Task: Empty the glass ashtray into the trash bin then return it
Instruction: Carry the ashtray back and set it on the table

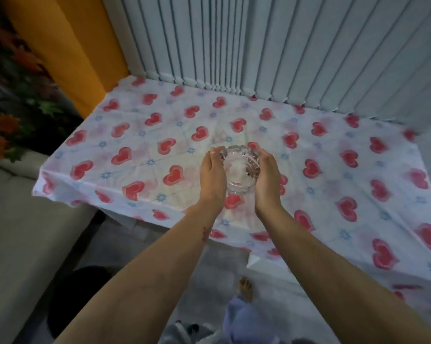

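Observation:
A round cut-glass ashtray with a scalloped rim sits between my two hands over the table with the heart-print cloth. My left hand cups its left side and my right hand cups its right side, palms facing each other. A few dark specks show inside the bowl. Whether it rests on the cloth or is lifted just off it I cannot tell. A dark round shape on the floor at lower left, behind my left forearm, may be the trash bin.
White vertical blinds hang behind the table. An orange wall panel and artificial flowers are at the left. A beige sofa runs along the left side. My bare foot stands on the tiled floor.

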Tool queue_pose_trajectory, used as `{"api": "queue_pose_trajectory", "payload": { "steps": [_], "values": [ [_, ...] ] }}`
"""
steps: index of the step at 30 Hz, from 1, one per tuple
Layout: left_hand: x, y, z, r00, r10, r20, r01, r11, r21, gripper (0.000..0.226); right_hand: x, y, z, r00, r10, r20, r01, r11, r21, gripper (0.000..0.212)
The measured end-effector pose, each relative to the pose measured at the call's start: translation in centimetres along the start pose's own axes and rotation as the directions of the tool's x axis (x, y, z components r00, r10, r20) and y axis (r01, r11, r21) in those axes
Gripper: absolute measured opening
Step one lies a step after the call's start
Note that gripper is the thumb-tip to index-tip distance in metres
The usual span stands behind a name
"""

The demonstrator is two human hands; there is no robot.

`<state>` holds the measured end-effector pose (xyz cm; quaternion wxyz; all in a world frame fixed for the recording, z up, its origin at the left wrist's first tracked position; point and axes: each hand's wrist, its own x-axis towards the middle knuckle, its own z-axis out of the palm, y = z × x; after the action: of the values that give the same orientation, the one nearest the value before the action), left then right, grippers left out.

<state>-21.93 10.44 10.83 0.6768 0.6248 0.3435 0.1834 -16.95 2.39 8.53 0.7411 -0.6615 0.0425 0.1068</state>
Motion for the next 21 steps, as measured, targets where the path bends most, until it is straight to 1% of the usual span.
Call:
{"api": "queue_pose_trajectory", "payload": {
  "steps": [2,4,6,9,13,17,19,21],
  "values": [
    [1.2,-0.3,2.7,1.000,-0.006,0.018,0.006,1.000,-0.001,0.048,2.1,-0.3,-1.5,0.999,-0.006,-0.037,0.006,1.000,-0.001,0.024],
    [2.8,-0.7,6.1,0.999,-0.033,0.028,0.033,0.999,0.019,0.048,5.2,0.0,-3.4,0.998,0.007,-0.069,-0.009,1.000,-0.028,0.024],
    [4.0,-1.3,8.9,0.998,-0.046,0.040,0.044,0.998,0.040,0.049,7.9,0.5,-4.9,0.996,0.034,-0.084,-0.039,0.998,-0.058,0.027],
    [5.8,-2.6,11.9,0.995,-0.084,0.049,0.081,0.995,0.057,0.050,11.2,1.8,-6.6,0.994,0.043,-0.099,-0.057,0.988,-0.146,0.035],
    [8.1,-4.7,14.4,0.982,-0.180,0.055,0.172,0.977,0.126,0.062,14.0,3.3,-7.9,0.996,0.042,-0.075,-0.056,0.979,-0.194,0.038],
    [10.0,-5.9,15.8,0.980,-0.195,0.049,0.189,0.976,0.107,0.054,16.2,4.5,-8.3,0.993,0.095,-0.077,-0.113,0.951,-0.288,0.039],
    [10.9,-6.5,16.4,0.978,-0.204,0.043,0.200,0.977,0.073,0.051,16.9,5.2,-8.4,0.994,0.067,-0.084,-0.090,0.948,-0.304,0.038],
    [11.8,-7.1,16.9,0.980,-0.196,0.022,0.194,0.977,0.087,0.048,17.4,5.8,-8.4,0.995,0.032,-0.099,-0.062,0.945,-0.321,0.037]
  ]
}}
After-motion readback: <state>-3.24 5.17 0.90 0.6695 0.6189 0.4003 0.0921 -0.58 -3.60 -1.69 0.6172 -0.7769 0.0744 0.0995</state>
